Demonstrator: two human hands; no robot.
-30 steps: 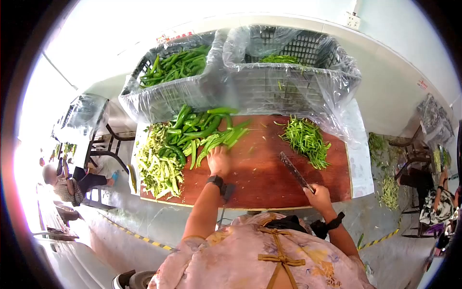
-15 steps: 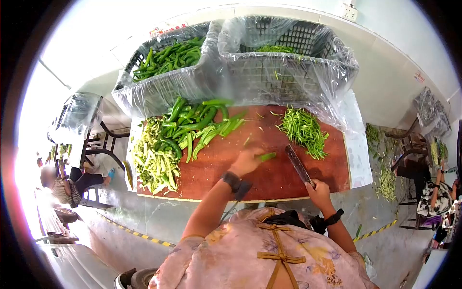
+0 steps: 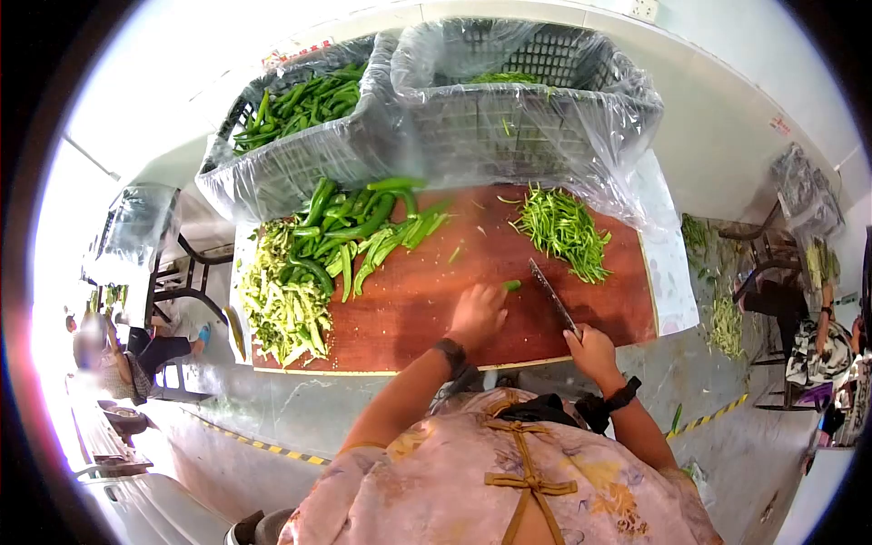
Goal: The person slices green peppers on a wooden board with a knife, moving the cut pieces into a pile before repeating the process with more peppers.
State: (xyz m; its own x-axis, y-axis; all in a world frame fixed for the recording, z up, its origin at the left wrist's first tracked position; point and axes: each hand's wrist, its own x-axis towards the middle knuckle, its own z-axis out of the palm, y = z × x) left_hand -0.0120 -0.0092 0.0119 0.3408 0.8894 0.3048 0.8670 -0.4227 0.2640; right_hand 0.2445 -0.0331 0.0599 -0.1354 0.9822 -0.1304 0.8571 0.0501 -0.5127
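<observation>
My left hand point(image 3: 479, 313) presses down on the reddish-brown board with its fingers over a green pepper piece point(image 3: 511, 285); only the tip of the piece sticks out past them. In my right hand point(image 3: 592, 350) is the handle of a knife point(image 3: 554, 298). Its blade slants up and left, a little to the right of the pepper tip. Beyond the blade lies a heap of thin green pepper strips point(image 3: 565, 234). Whole and halved green peppers point(image 3: 363, 218) are piled at the board's upper left, beside a pale heap of pepper cores point(image 3: 286, 309).
Behind the board point(image 3: 409, 331) stand two plastic-lined crates: the left crate point(image 3: 291, 173) holds whole green peppers, the right crate point(image 3: 536, 136) some green strips. Other people sit at the far left and far right. Scraps point(image 3: 727, 327) lie on the floor at right.
My left hand has settled lower over the pepper piece, covering more of it. The knife has turned so its blade shows thinner, nearer the pepper. The whole view has shifted slightly.
</observation>
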